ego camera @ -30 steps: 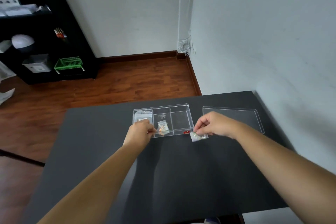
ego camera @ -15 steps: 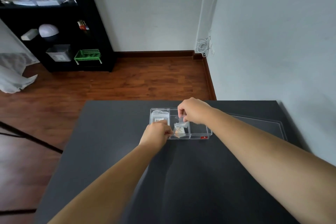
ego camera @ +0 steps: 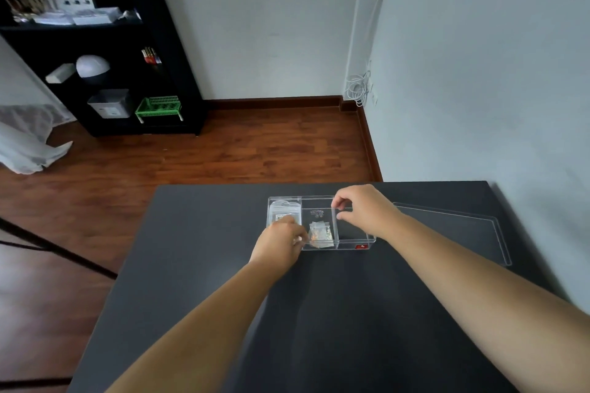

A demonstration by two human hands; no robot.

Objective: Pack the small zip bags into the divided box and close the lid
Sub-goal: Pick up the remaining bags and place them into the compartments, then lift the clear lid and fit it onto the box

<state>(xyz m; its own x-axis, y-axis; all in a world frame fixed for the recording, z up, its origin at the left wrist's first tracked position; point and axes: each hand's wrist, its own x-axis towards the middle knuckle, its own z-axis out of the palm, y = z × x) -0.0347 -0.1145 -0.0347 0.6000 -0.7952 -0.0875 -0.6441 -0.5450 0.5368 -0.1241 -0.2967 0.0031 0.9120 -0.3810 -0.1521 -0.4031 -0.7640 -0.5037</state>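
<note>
Nearest, the left hand (ego camera: 282, 241) rests at the near-left edge of the clear divided box (ego camera: 321, 201), its grip pinched on the front wall just where the left and middle compartments meet — steadying the box, by the look of it. Just right of that grip, a small zip bag with orange bits (ego camera: 321, 234) lies flat in the middle compartment; just beyond the grip, a white-labelled zip bag (ego camera: 284, 212) fills the left compartment. The right hand (ego camera: 360, 209) hovers over the divider between the middle and right compartments, thumb and forefinger apart and grasping nothing that can be seen

The compartment under that hand looks bare, though the hand hides part of it. No loose bags show on the dark desk (ego camera: 351, 313), so packing seems nearly or fully done — the lid is what remains. The clear lid (ego camera: 453, 233) lies flat on the desk well to the right of the right hand, not yet fitted

The box's long axis runs left to right across the desk, and the lid lies roughly the same way
</note>
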